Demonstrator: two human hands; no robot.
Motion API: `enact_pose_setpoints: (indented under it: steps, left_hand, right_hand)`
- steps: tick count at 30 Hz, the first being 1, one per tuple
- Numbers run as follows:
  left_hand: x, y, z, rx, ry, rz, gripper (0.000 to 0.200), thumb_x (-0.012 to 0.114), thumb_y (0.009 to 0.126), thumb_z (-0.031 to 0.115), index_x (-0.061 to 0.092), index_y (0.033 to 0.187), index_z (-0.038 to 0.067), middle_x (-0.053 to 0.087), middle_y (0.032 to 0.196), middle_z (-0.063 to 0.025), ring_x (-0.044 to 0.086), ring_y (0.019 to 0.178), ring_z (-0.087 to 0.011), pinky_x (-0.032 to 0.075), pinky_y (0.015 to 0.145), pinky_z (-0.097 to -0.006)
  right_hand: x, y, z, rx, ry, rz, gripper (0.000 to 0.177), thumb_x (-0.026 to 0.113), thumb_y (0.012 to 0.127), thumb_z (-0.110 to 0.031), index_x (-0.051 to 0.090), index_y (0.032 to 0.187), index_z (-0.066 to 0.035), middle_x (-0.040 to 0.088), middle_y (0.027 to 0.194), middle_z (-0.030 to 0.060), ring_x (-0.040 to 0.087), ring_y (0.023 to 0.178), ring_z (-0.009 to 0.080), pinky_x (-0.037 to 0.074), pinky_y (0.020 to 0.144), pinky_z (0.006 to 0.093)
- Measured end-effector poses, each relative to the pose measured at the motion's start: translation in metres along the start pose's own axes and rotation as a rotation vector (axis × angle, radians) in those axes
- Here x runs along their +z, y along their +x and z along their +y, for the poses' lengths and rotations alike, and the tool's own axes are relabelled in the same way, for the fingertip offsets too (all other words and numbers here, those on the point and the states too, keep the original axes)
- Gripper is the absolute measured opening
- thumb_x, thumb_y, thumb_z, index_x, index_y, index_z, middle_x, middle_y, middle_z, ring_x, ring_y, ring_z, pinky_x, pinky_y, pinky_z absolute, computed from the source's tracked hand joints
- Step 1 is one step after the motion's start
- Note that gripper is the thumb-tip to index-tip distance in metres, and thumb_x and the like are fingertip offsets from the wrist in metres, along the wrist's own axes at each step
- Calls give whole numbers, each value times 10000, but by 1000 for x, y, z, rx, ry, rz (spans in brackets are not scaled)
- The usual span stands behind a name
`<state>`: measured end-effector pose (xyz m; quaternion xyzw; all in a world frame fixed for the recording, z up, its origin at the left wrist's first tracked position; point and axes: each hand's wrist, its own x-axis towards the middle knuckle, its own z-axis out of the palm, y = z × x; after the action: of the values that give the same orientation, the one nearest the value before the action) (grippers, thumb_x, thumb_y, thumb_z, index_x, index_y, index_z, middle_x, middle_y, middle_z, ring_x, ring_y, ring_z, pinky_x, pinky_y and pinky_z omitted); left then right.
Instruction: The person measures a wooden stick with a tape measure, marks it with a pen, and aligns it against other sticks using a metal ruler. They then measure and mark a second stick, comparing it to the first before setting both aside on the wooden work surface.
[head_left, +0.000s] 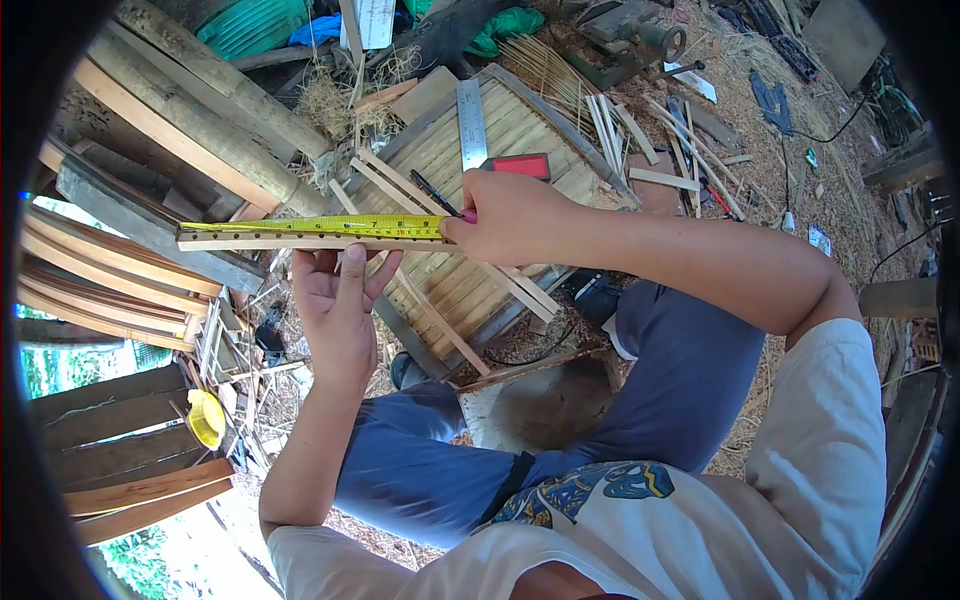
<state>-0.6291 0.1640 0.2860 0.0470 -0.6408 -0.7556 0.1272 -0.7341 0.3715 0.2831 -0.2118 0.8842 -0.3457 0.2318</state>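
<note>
In front of me is a narrow wooden strip (pixel 280 243) with a row of dark holes along it. A yellow measuring tape blade (pixel 340 222) lies stretched along the strip, its numbers facing up. From below, my left hand (pixel 335 310) supports the strip with thumb and fingers against it. My right hand (pixel 510 215) is closed at the strip's right end, pinching the tape there. A dark pen (pixel 435 192) sticks out from the right fingers. Whether the tape's case sits inside that hand is hidden.
Under the hands is a slatted wooden panel (pixel 510 110) with loose strips (pixel 435 315) across it. A metal ruler (pixel 470 125) and a red rectangular object (pixel 518 166) lie on it. A vise (pixel 640 40) stands far right. Curved wooden pieces (pixel 110 260) and a yellow bowl (pixel 206 418) are left.
</note>
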Motion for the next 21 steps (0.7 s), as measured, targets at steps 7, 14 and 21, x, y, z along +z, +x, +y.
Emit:
enact_pose_setpoints:
  steps: [7, 14, 21]
  left_hand:
    - [1, 0, 1, 1, 4, 4, 366, 583, 1059, 44, 438, 1395, 50, 586, 1320, -96, 657, 1200, -231, 623, 1014, -442]
    - [2, 0, 1, 3, 0, 17, 348, 585, 1057, 40, 446, 1375, 47, 595, 1306, -97, 664, 1193, -233, 626, 1012, -441]
    - [4, 0, 3, 6, 20, 28, 316, 569, 1064, 38, 455, 1358, 47, 598, 1302, -100, 665, 1193, -240, 625, 1015, -443]
  right_hand:
    - [0, -1, 0, 17, 15, -6, 447, 673, 955, -414, 624, 1046, 21, 708, 896, 197, 717, 847, 340, 555, 766, 444]
    - [2, 1, 2, -13, -5, 17, 448, 673, 956, -413, 624, 1046, 23, 706, 910, 204, 714, 854, 350, 551, 767, 451]
    - [0, -2, -2, 5, 1, 9, 443, 669, 961, -407, 628, 1050, 24, 708, 915, 200, 717, 852, 343, 553, 765, 447]
